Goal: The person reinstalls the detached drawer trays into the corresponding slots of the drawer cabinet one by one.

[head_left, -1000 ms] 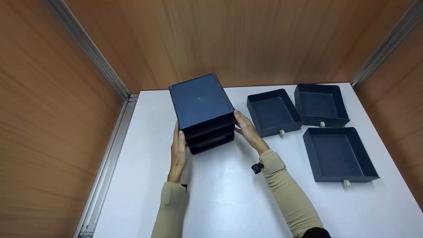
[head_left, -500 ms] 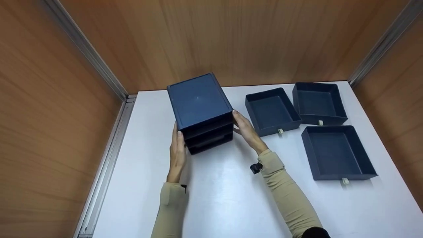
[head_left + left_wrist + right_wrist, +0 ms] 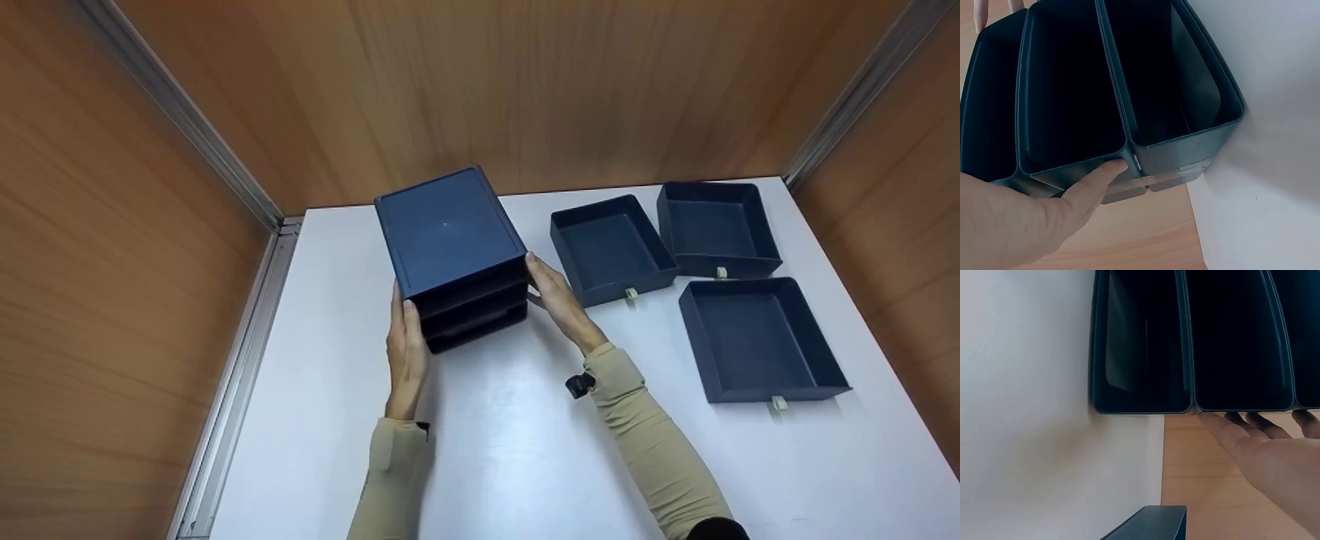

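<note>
A dark blue desktop cabinet (image 3: 450, 232) with three empty slots faces me between my hands, turned slightly on the white table. My left hand (image 3: 406, 360) lies along its left side with straight fingers. In the left wrist view, the left thumb (image 3: 1092, 183) presses on the side wall behind the front rim. On the opposite side, my right hand (image 3: 561, 304) touches the wall near the upper front corner. The right wrist view shows its fingers (image 3: 1230, 433) extended against that wall beside the middle and top slots.
Three empty dark blue drawers stand on the right: one nearest the cabinet (image 3: 611, 251), one in the back corner (image 3: 716, 229) and one in front (image 3: 761, 341). Each has a small pale tab. Wooden panels (image 3: 525, 90) enclose the white table (image 3: 510, 450) at the back and sides.
The head view has shifted a little, so the drawers and table appear slightly farther left. Both hands keep their places on the cabinet's sides.
</note>
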Tool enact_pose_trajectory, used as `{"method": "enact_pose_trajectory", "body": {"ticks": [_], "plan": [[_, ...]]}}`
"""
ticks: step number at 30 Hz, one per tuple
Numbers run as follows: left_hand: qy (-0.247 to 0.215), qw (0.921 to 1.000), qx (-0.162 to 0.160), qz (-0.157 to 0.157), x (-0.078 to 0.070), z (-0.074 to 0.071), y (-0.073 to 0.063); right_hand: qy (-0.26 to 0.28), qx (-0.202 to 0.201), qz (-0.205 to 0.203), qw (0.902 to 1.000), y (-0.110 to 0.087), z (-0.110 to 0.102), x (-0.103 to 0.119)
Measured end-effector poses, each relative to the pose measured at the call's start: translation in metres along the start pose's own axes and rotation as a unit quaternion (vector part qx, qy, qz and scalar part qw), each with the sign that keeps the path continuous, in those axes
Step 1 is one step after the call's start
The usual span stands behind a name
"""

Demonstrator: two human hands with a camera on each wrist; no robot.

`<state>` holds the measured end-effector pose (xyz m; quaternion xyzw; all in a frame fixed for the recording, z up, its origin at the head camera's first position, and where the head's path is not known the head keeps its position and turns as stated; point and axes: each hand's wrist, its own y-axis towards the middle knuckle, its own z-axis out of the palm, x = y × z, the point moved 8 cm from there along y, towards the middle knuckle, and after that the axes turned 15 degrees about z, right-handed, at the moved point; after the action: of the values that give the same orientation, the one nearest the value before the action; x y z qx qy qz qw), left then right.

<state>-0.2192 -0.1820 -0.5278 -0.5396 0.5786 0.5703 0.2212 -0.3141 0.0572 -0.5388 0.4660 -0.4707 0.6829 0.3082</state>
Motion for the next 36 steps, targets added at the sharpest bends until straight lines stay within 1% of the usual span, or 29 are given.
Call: {"method": "enact_pose_trajectory", "body": {"ticks": [6,12,16,20,24,27,31,34,36], "plan": [[0.006,0.9999,-0.011,0.005,-0.008,0.002,-0.012,-0.008,0.004,-0.005,0.9999,-0.009,-0.001,-0.002],[0.007,0.9998,-0.016,0.011,-0.014,0.005,-0.032,-0.007,0.004,0.002,1.0000,-0.019,-0.005,-0.007],[0.007,0.9999,-0.005,0.015,-0.018,0.006,-0.044,-0.005,0.002,0.009,0.9999,-0.023,-0.009,-0.009],[0.009,0.9997,0.018,0.015,-0.019,0.005,-0.049,-0.002,0.001,0.009,1.0000,-0.023,-0.011,-0.008],[0.011,0.9993,0.031,0.018,-0.018,-0.004,-0.045,-0.006,0.002,0.009,0.9999,-0.022,-0.012,-0.009],[0.017,0.9989,0.034,0.028,-0.020,-0.014,-0.036,-0.013,0.004,0.008,0.9999,-0.022,-0.011,-0.008],[0.016,0.9975,0.039,0.056,-0.025,-0.024,-0.020,-0.022,0.007,0.000,0.9997,-0.022,-0.010,-0.007],[0.010,0.9954,0.058,0.076,-0.028,-0.025,-0.009,-0.024,0.006,-0.004,0.9997,-0.022,-0.010,-0.007],[0.005,0.9939,0.075,0.081,-0.028,-0.022,-0.006,-0.025,0.004,-0.005,0.9997,-0.023,-0.011,-0.007]]}}
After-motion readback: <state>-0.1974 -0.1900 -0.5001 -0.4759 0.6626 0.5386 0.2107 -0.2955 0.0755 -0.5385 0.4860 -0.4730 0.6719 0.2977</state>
